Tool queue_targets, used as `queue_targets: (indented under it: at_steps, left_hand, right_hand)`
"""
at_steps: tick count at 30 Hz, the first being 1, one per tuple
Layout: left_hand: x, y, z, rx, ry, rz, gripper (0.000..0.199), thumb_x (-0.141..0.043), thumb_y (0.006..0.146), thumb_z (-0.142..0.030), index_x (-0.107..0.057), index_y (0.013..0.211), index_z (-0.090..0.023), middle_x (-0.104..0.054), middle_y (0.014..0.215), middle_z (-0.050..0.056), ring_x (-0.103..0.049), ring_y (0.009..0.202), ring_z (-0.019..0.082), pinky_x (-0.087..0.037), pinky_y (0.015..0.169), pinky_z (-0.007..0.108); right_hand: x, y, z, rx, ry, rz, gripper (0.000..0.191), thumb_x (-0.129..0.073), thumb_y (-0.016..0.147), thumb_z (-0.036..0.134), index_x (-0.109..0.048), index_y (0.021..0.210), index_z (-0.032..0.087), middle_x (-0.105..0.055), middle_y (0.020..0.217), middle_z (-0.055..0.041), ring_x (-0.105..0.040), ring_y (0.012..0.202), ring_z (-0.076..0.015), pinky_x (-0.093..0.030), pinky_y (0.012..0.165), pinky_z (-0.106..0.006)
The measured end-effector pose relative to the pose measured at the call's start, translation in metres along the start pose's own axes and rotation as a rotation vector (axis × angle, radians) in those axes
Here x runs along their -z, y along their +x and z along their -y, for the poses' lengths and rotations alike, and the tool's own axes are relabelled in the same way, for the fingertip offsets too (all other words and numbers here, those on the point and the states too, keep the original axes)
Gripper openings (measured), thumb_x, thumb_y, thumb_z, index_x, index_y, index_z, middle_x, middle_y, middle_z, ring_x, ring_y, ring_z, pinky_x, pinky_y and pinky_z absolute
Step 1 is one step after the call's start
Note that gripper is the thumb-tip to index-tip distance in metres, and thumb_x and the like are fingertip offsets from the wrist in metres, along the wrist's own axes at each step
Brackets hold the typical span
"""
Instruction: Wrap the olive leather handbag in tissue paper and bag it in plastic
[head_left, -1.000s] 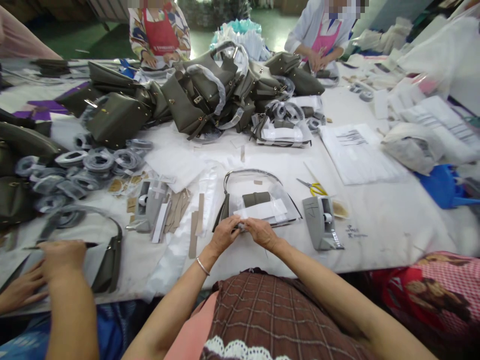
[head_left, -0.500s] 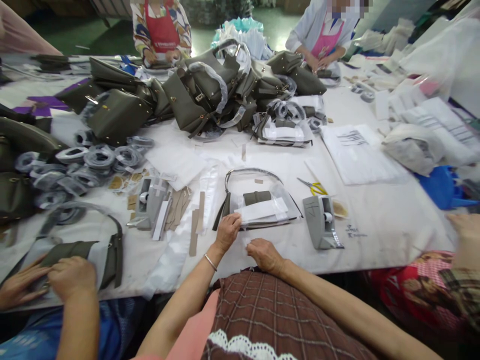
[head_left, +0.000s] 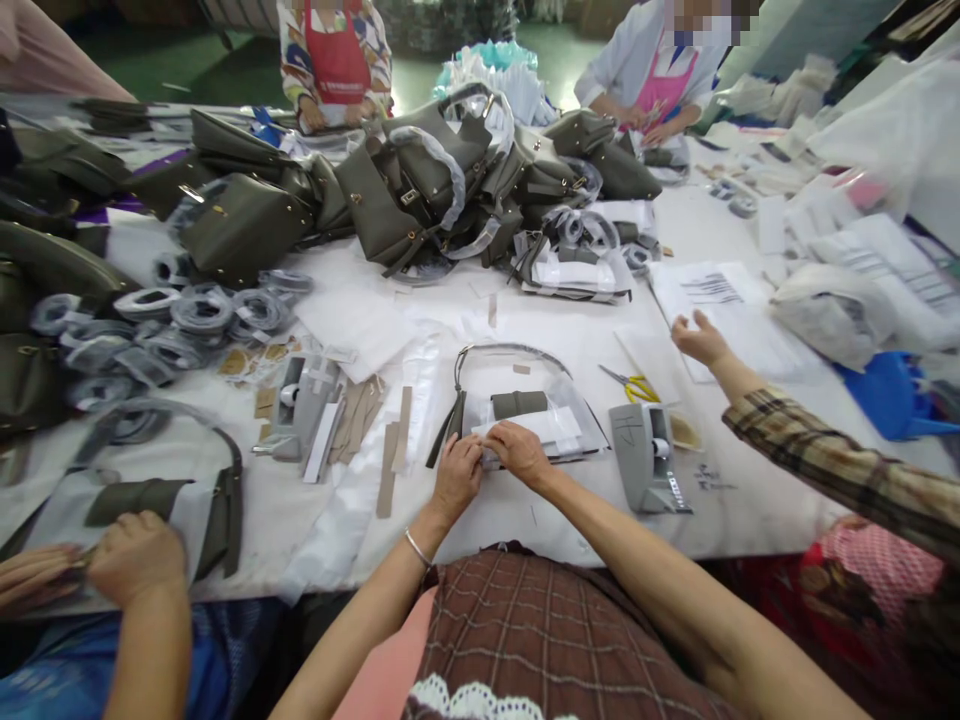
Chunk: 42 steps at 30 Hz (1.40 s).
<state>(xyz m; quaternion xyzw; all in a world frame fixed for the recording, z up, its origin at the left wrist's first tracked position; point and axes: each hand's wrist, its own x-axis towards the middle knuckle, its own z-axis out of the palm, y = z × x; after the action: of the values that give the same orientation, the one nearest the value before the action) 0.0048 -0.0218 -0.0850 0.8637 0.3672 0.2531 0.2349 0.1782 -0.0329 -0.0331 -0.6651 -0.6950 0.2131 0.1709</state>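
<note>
In front of me lies a dark olive handbag (head_left: 519, 403), its strap arched away from me and its body partly covered with white wrapping sheet. A white paper strip (head_left: 544, 428) crosses its near side. My left hand (head_left: 459, 470) is closed at the bag's near left edge, fingertips pinched together. Touching those fingertips, my right hand (head_left: 519, 450) is also closed, at the left end of the strip. What lies between the fingers is too small to make out. Right of the bag stands a grey tape dispenser (head_left: 637, 455).
Yellow-handled pliers (head_left: 637, 385) lie behind the dispenser. Another tape dispenser (head_left: 296, 400) and brown card strips (head_left: 396, 450) are at left. Olive bags (head_left: 412, 190) are heaped at the back. A co-worker's hand (head_left: 701, 338) reaches in from the right; another's hands (head_left: 139, 555) work on a bag at left.
My right hand has moved up and left from the table to meet my left hand at the bag's edge. A co-worker's plaid-sleeved arm has reached in at right over the white sheets.
</note>
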Motion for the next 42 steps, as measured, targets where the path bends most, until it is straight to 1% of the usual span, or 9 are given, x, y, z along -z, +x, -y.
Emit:
queue_targets:
  at_steps: [3,7,13,19,24,30,36,40,42]
  left_hand:
    - [0.011,0.004,-0.010,0.151,-0.091,0.066,0.024,-0.055,0.088,-0.016,-0.060,0.111,-0.021,-0.065,0.122,0.006,-0.052,0.126,0.022,-0.020,0.118,0.054]
    - [0.012,0.016,-0.020,0.342,-0.051,0.019,0.009,-0.062,0.089,-0.029,-0.063,0.090,-0.021,-0.069,0.107,0.005,-0.059,0.113,0.023,-0.026,0.114,0.053]
    - [0.003,0.024,-0.025,0.313,0.062,-0.051,0.012,-0.058,0.092,-0.026,-0.060,0.081,-0.020,-0.065,0.086,0.002,-0.059,0.094,0.020,-0.029,0.111,0.046]
    - [-0.007,0.029,-0.023,0.392,0.216,-0.012,0.018,-0.051,0.094,-0.022,-0.058,0.078,-0.017,-0.061,0.083,0.005,-0.056,0.090,0.022,-0.032,0.108,0.046]
    - [0.000,0.031,-0.016,0.416,0.081,0.082,0.012,-0.059,0.089,-0.029,-0.060,0.084,-0.018,-0.062,0.088,0.003,-0.056,0.093,0.021,-0.036,0.102,0.040]
    - [0.013,0.040,-0.016,0.508,0.004,0.262,0.031,-0.070,0.078,-0.036,-0.066,0.107,-0.024,-0.062,0.102,0.003,-0.055,0.102,0.023,-0.038,0.093,0.036]
    - [0.016,0.052,-0.022,0.627,0.008,0.287,0.016,-0.071,0.075,-0.035,-0.067,0.077,-0.020,-0.063,0.097,0.003,-0.056,0.100,0.021,-0.038,0.089,0.031]
    - [0.016,0.054,-0.018,0.571,0.064,0.323,0.019,-0.063,0.078,-0.035,-0.064,0.071,-0.018,-0.065,0.088,0.004,-0.060,0.089,0.019,-0.041,0.082,0.028]
    - [0.018,0.050,-0.013,0.522,0.139,0.320,0.030,-0.053,0.084,-0.042,-0.064,0.070,-0.018,-0.067,0.090,0.006,-0.062,0.087,0.020,-0.043,0.079,0.029]
  right_hand:
    - [-0.001,0.006,-0.003,-0.085,0.076,0.055,0.020,-0.059,0.092,0.030,-0.065,0.077,0.018,-0.062,0.078,-0.0013,-0.055,0.077,-0.0132,-0.035,0.070,-0.024]
    - [0.001,0.010,-0.006,-0.185,0.156,0.139,0.018,-0.062,0.088,0.031,-0.068,0.075,0.020,-0.066,0.077,-0.0001,-0.057,0.075,-0.0126,-0.034,0.068,-0.023]
    - [0.007,0.017,-0.012,-0.174,0.148,0.263,0.013,-0.060,0.086,0.024,-0.073,0.086,0.022,-0.071,0.088,-0.0018,-0.061,0.082,-0.0145,-0.037,0.072,-0.024]
    - [0.006,0.023,-0.010,-0.208,0.051,0.249,0.015,-0.059,0.086,0.024,-0.073,0.087,0.021,-0.070,0.091,-0.0052,-0.060,0.085,-0.0173,-0.036,0.070,-0.026]
    - [0.005,0.022,-0.016,-0.178,0.103,0.261,0.015,-0.059,0.085,0.022,-0.073,0.091,0.023,-0.068,0.090,-0.0019,-0.059,0.083,-0.0145,-0.036,0.070,-0.024]
    - [-0.006,0.009,-0.026,-0.085,0.212,0.150,0.017,-0.057,0.088,0.022,-0.071,0.098,0.025,-0.065,0.089,-0.0014,-0.058,0.084,-0.0139,-0.039,0.076,-0.024]
    - [-0.016,0.007,-0.030,-0.177,0.313,0.068,0.017,-0.063,0.082,0.019,-0.062,0.099,0.020,-0.065,0.078,0.0014,-0.058,0.071,-0.0133,-0.040,0.069,-0.023]
    - [-0.006,0.013,-0.022,-0.181,0.209,0.133,0.019,-0.061,0.083,0.017,-0.064,0.101,0.020,-0.070,0.086,-0.0019,-0.063,0.081,-0.0151,-0.044,0.075,-0.024]
    - [0.001,0.018,-0.015,-0.146,0.115,0.200,0.020,-0.061,0.083,0.018,-0.066,0.101,0.020,-0.072,0.096,-0.0037,-0.065,0.089,-0.0166,-0.046,0.079,-0.025]
